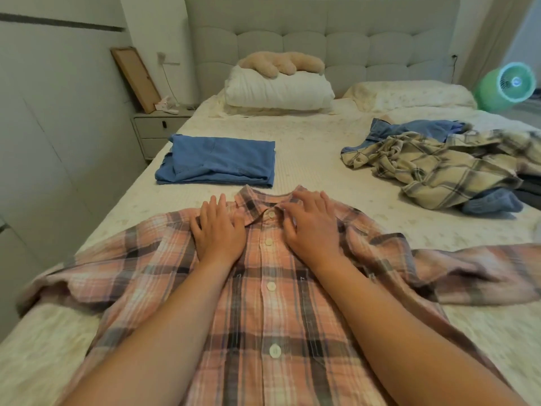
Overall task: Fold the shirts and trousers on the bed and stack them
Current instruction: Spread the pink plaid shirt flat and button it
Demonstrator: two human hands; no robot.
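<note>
Pink plaid shirt (272, 303) on cream bed (307, 148), padded headboard (322, 39).

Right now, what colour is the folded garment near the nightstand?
Plain blue folded garment, clearest in the head view.

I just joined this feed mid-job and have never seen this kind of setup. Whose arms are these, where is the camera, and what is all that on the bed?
There is no machine here: a person wears one wide-angle camera on the head, looking forward and down, so the two bare arms are their own. The left hand and right hand both lie on a pink plaid shirt, either side of its collar. The left hand lies flat; the right hand's fingers are slightly bent at the collar, and neither grips anything. The shirt is spread buttoned-side up on the bed, sleeves out to the sides, not yet folded. Beyond it on the left lies a folded blue garment. On the right sits an unfolded heap: a cream plaid shirt over blue clothes. Near the headboard are a white pillow and a plush toy.
</note>
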